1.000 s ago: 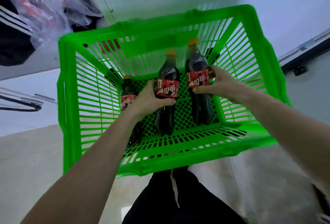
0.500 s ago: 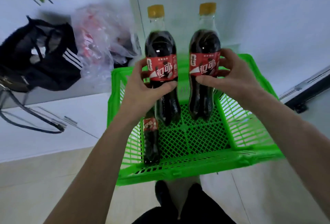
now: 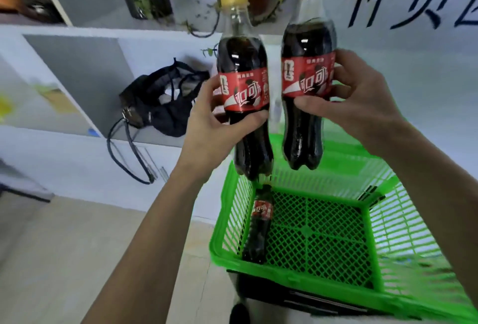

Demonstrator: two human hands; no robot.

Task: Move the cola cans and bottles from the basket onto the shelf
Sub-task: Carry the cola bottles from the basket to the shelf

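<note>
Step in hand: the carry; two cola bottles are up out of the green basket [image 3: 297, 269] and on their way to the shelf [image 3: 108, 32].
Left hand [image 3: 207, 127]: fingers and thumb wrapped round the red label of the left bottle [image 3: 244, 96], which is held upright above the basket's far-left corner.
Right hand [image 3: 362, 98]: thumb in front and fingers behind, curled round the label of the right bottle [image 3: 306, 91], upright above the basket's far rim.
Third bottle [image 3: 260, 223]: a smaller one, inside the basket against its left wall.
Next move, as I judge it: raise both bottles to a free shelf board beyond the basket and set them down on their lobed bases before letting go.
Bottles: clear smooth plastic, dark cola, waisted bodies, yellow ribbed caps, glossy labels.
Basket: rigid plastic, slotted walls, diamond-mesh floor.
Shelf: flat white boards, beyond the basket and to its left.
Black bag [image 3: 160, 106]: soft, slumped in a shelf compartment left of the basket.
</note>
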